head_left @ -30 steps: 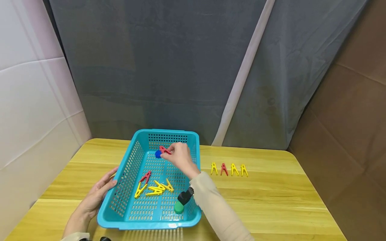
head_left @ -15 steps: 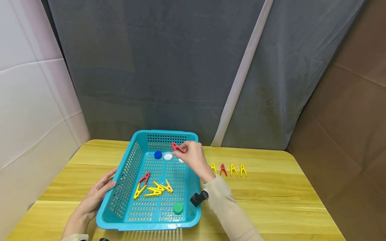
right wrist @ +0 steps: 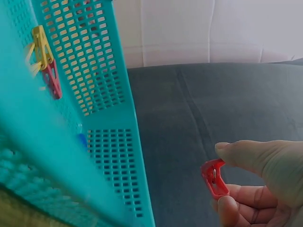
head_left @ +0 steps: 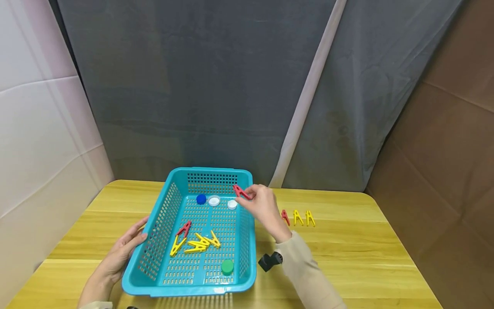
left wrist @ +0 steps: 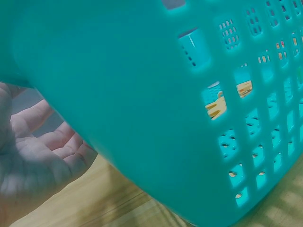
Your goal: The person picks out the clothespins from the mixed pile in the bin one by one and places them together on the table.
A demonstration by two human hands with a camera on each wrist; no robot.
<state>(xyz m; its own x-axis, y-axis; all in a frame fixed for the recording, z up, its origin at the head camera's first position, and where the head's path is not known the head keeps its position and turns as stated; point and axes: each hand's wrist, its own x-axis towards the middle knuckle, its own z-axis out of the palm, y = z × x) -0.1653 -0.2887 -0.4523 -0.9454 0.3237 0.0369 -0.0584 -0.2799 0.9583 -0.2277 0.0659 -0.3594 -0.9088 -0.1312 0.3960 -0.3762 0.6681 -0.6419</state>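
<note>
My right hand (head_left: 266, 208) pinches a red clothespin (head_left: 241, 192) between thumb and fingers, above the right rim of the turquoise basket (head_left: 189, 291). In the right wrist view, that clothespin (right wrist: 215, 179) has its handles between thumb and fingertips. At the basket's left side, my left hand (head_left: 117, 257) holds the wall, thumb against the rim. Inside lie another red clothespin (head_left: 184, 228) and several yellow clothespins (head_left: 198, 245). A blue bottle cap (head_left: 201, 199) and two white caps (head_left: 214, 201) sit toward the far end, a green cap (head_left: 227, 267) at the near right.
Right of the basket on the wooden table (head_left: 347, 266), a red clothespin (head_left: 285, 217) and two yellow clothespins (head_left: 304, 218) stand in a row, partly behind the right hand. A grey curtain (head_left: 216, 86) hangs behind the table; a brown panel (head_left: 436, 171) borders the right.
My right hand has carried the red clothespin rightward from above the blue cap to the right rim, uncovering the white caps and hiding the leftmost yellow clothespin. My left hand stays at the basket.
</note>
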